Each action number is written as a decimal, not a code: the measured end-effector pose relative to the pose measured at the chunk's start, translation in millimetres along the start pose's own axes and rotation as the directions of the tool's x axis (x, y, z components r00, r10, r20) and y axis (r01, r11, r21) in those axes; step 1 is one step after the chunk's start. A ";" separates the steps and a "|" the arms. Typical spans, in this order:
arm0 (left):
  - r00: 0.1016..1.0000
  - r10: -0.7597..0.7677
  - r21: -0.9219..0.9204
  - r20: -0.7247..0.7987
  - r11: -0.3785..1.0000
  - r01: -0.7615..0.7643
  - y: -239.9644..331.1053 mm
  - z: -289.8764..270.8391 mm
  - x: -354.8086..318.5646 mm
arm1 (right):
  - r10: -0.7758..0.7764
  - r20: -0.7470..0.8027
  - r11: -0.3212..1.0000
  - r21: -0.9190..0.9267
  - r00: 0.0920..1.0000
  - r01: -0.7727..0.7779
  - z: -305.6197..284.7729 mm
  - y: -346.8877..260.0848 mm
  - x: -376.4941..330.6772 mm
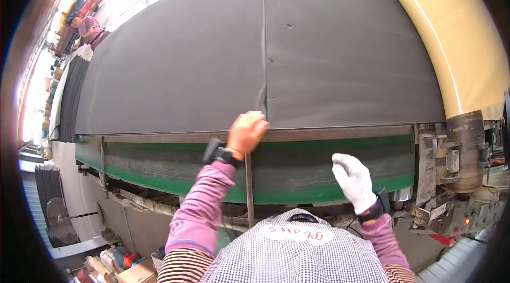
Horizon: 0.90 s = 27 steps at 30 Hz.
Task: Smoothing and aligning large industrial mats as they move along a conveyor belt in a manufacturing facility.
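Observation:
Two dark grey sheets, the left sheet (175, 65) and the right sheet (350, 65), lie flat side by side and meet along a seam. At the seam's near end my bare left hand (247, 131) is closed on the left sheet's edge, its fingertips partly hidden. The sheet edge ripples slightly just beyond my fingers. My right hand (353, 182), in a white glove, hovers apart from the sheets before the green belt (329, 190). Its fingers are loosely bent and apart from the palm, with nothing seen in them.
A metal bar (340, 133) runs along the sheets' near edge. A large yellow roller (446, 22) stands at the right, above machine parts with a lit red lamp (467, 221). Stacked dark sheets (74, 97) are at the left. A person (90, 29) is at the far left.

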State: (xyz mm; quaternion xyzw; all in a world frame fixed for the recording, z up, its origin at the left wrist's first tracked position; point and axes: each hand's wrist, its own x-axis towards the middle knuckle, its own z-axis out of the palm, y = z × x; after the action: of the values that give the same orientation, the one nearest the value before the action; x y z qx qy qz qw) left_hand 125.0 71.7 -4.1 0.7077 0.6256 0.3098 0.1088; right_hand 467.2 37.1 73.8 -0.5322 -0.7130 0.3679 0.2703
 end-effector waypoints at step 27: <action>0.919 -0.235 0.398 0.317 0.912 0.096 -129.9 -104.9 -68.8 | 0.344 0.042 0.698 -0.680 0.938 -0.225 -86.2 120.6 165.3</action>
State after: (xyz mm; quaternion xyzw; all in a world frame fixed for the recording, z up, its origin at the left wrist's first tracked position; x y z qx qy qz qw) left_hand -43.3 6.7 -13.0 0.7033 0.7012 0.0399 0.1100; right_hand 554.2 235.5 25.1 -0.6648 -0.7253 0.1695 -0.0579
